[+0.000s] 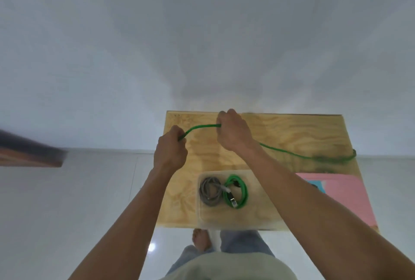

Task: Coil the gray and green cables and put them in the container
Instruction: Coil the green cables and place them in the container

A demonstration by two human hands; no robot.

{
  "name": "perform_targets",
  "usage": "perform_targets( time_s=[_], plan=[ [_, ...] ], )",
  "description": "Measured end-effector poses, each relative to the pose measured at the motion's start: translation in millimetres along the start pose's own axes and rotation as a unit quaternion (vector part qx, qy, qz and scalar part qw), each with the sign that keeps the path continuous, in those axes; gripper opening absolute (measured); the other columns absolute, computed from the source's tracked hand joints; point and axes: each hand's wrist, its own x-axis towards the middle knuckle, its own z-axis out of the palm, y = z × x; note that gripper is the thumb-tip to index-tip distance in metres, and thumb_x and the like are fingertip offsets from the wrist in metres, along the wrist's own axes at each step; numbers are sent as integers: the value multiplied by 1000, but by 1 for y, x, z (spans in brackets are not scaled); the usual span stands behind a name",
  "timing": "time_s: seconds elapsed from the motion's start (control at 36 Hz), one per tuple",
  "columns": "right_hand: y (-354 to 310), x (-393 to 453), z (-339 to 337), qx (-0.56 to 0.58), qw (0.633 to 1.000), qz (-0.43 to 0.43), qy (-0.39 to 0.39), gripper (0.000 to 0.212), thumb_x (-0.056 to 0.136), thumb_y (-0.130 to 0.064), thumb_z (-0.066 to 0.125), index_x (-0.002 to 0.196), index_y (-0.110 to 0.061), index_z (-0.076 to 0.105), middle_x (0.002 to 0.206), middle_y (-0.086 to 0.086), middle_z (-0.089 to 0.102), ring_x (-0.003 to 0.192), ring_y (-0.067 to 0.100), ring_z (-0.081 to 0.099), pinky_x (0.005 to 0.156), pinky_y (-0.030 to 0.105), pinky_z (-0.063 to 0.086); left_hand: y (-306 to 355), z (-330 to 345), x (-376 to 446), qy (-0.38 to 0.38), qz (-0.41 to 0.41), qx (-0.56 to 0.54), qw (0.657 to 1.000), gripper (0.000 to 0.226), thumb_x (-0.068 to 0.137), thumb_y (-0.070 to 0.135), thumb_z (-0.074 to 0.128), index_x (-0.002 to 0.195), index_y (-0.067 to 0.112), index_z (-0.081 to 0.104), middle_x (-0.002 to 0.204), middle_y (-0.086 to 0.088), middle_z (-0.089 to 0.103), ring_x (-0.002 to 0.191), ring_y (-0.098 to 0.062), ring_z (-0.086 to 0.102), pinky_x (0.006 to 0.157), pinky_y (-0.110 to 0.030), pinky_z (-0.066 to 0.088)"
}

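A person stands at a small table [292,131] with a pale wooden top that shows wavy grain. Closest to the person, near the front edge, sits the container [202,214], a clear plastic tub with rounded corners, so see-through that the wood shows under it. Two coils lie side by side in it and touch. The gray cable [210,192] is on the left, wound into a loose round bundle. The coiled green cable [243,190] is on the right, bright and shiny, with a plug end lying across its middle. To the right of the tub, a flat pink sheet [350,198] covers that corner of the table. Farther back, both hands are held up over the table. The left hand [170,151] is curled into a fist around one end of a loose green cable [287,152]. The right hand [233,131] is also curled tight around the same cable, a bit farther along. Between the two fists the cable makes a short arch. Behind the right hand it runs down and off to the right, lying on the wood in a long, thin line as far as the table's right edge, where it looks blurry.
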Motion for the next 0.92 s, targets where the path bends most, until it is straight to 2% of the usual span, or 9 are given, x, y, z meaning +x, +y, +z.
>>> perform_targets(
  time_s=[0.14,0.31,0.42,0.47,0.56,0.64,0.69,0.81,0.92],
  plan=[
    [-33,-15,-51,59,988,-58,132,7,92,-14,60,98,-13,58,102,4,50,85,28,58,70,34,40,10,-26,-19,57,68,-95,991,11,101,16,54,97,15,64,88,-4,71,78,-21,67,62,-20,45],
    [-63,-41,-104,142,955,-112,236,8,90,-16,66,96,-13,62,99,4,57,82,22,61,77,40,53,24,-48,-33,75,127,-120,982,16,101,24,55,95,16,67,88,1,73,80,-12,66,64,-11,44],
    [-71,-49,-130,184,938,-114,270,7,89,-18,67,94,-16,64,97,1,59,78,19,64,74,31,54,31,-51,-43,68,133,-117,982,28,103,32,53,90,12,68,67,4,63,59,-11,54,57,-30,38],
    [-67,-49,-137,203,933,-107,276,7,89,-18,68,95,-16,65,98,3,61,80,17,64,70,19,49,38,-51,-47,70,136,-150,977,33,102,36,53,88,12,69,71,2,69,64,-14,62,63,-32,47],
    [-55,-48,-142,250,930,-81,255,12,90,-20,69,101,-17,67,100,3,65,75,9,64,65,12,45,58,-55,-53,70,114,-260,956,27,100,34,58,88,15,73,77,-1,76,79,-21,74,80,-44,60],
    [-42,-56,-143,277,936,-63,207,33,92,-19,68,124,-23,62,109,-3,64,73,-1,62,63,6,44,88,-63,-60,43,96,-351,930,27,101,28,58,90,7,71,73,-8,74,77,-28,74,78,-53,62],
    [-34,-66,-142,266,945,-72,175,41,92,-16,66,131,-27,58,114,-8,62,78,1,63,68,6,45,110,-69,-63,34,84,-403,911,31,102,28,57,94,0,68,72,-10,71,73,-27,73,74,-48,63],
    [-11,-91,-136,340,934,-91,58,26,96,-14,59,118,-25,67,110,-7,72,94,9,70,84,21,52,153,-74,-63,48,53,-473,878,32,101,32,58,92,3,68,70,-6,70,69,-22,72,65,-38,61],
    [16,-120,-142,414,905,-97,-25,24,102,-21,52,119,-14,67,113,1,73,99,10,71,76,13,49,189,-72,-63,39,19,-553,832,29,100,34,59,88,8,67,69,-2,69,65,-16,71,62,-32,56]
  ],
)
